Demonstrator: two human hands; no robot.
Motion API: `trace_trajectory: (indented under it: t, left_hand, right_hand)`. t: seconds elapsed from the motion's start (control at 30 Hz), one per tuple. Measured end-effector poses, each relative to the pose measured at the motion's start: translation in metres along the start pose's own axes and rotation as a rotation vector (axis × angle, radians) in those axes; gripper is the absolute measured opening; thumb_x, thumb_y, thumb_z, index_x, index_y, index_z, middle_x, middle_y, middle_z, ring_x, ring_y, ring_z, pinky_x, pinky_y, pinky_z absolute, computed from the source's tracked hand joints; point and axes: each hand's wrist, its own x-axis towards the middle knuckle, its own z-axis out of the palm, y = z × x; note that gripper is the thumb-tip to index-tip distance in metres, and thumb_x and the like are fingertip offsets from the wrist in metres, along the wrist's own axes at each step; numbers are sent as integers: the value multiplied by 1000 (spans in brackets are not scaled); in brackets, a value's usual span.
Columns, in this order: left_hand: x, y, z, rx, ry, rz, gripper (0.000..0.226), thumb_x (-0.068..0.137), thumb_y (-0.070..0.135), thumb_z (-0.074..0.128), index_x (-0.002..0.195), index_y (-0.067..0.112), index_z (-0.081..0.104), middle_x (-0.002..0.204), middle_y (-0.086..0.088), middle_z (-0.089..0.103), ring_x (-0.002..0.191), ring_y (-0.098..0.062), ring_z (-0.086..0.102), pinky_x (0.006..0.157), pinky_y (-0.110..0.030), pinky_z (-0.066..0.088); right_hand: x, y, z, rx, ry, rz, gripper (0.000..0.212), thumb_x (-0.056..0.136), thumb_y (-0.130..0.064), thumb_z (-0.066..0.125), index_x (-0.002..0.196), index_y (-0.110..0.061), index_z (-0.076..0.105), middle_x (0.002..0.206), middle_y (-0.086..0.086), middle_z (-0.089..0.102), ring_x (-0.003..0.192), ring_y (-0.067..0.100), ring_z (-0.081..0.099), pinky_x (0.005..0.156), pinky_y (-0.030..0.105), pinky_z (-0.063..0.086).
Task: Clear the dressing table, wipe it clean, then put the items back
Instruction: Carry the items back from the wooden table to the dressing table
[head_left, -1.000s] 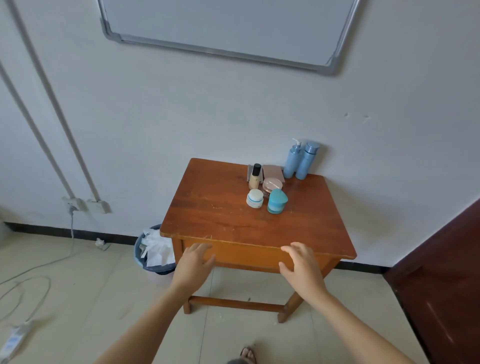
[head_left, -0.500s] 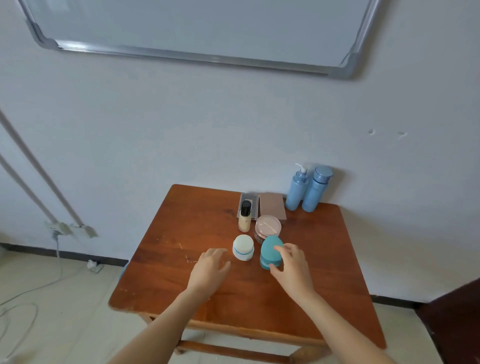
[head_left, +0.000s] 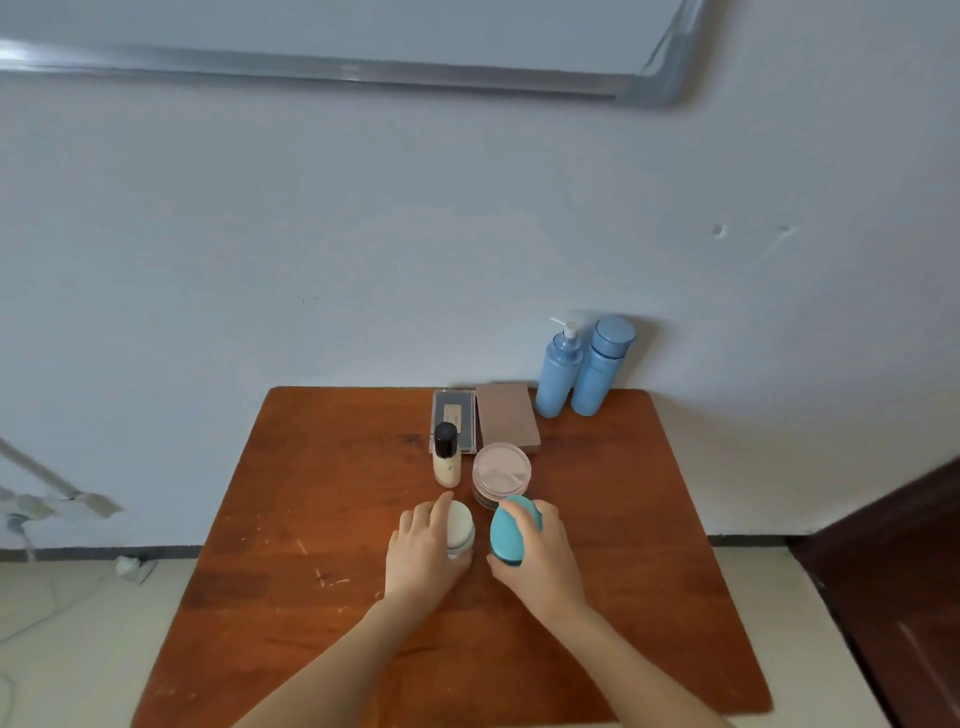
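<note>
Here both hands are engaged at once. The left hand (head_left: 423, 553) curls round the small white jar (head_left: 461, 525), index finger over its far edge and thumb at its near side. The right hand (head_left: 540, 558) wraps the teal case (head_left: 511, 527), thumb low on its left and fingers over its right flank. Both things stand side by side on the dressing table (head_left: 311, 519), between the two palms. This looks like the first lift of the clearing stage, since the rest lies beyond the fingertips. The pink-lidded jar (head_left: 501, 470) sits just past them, with the black-capped bottle (head_left: 447, 460) ahead of the left index finger. Farther off are two flat cases (head_left: 506, 415) and two blue bottles (head_left: 600, 371) at the wall. To do it well, each hand should raise its load straight up before drawing back, so the knuckles do not brush the tall, narrow bottle, which would probably topple easily. The rounded teal shell may slip, so a low, firm hold seems wise. The white jar is better held by its body than by its lid.
</note>
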Motion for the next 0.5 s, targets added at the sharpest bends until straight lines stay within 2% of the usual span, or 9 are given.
trace_trajectory:
  t: [0.23,0.37,0.5]
  left_hand:
    - [5,-9,-15,-79,19,233,68,83,43,58,140,21,27,133,2,45,119,-15,40,93,-24,39]
    - [8,-15,-33,-90,-58,365,69,83,46,57,140,26,25,138,5,40,123,-13,37,98,-23,38]
    - [-2,-21,-45,-134,-156,541,69,83,44,58,140,24,26,137,5,41,123,-13,37,98,-23,37]
  right_hand:
    - [-14,-10,-3,-50,97,115,63,79,-40,64,133,-31,34,130,-2,32,112,9,38,88,14,41]
    - [-35,-28,-7,-65,201,241,62,79,-40,65,133,-31,36,132,0,32,115,11,40,89,16,42]
    - [-75,-56,-5,-57,326,446,62,79,-38,65,133,-32,35,130,-1,31,113,10,40,90,15,41]
